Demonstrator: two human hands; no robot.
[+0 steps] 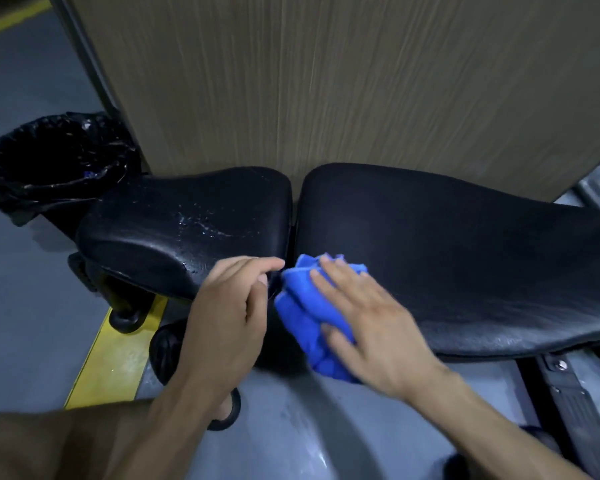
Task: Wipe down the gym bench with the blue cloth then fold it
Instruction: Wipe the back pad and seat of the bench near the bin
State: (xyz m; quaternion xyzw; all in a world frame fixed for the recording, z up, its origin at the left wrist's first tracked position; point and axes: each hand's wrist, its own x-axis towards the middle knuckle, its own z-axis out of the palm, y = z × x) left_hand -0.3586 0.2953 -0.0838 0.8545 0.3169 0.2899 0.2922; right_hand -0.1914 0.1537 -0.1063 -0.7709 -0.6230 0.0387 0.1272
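Note:
The black padded gym bench lies across the view in two pads: a short seat pad (187, 223) on the left with water droplets on it, and a long back pad (465, 244) on the right. A crumpled blue cloth (305, 306) sits on the near edge of the long pad beside the gap. My right hand (371, 327) lies flat on the cloth with straight fingers pressing it against the pad. My left hand (229, 306) rests at the near right corner of the seat pad, fingers curled, index tip touching the pad's edge next to the cloth.
A bin lined with a black bag (56, 161) stands at the far left behind the seat pad. A wood-grain panel (326, 81) rises right behind the bench. A yellow floor line (111, 355) runs under the bench frame. Metal frame parts (568, 386) sit at lower right.

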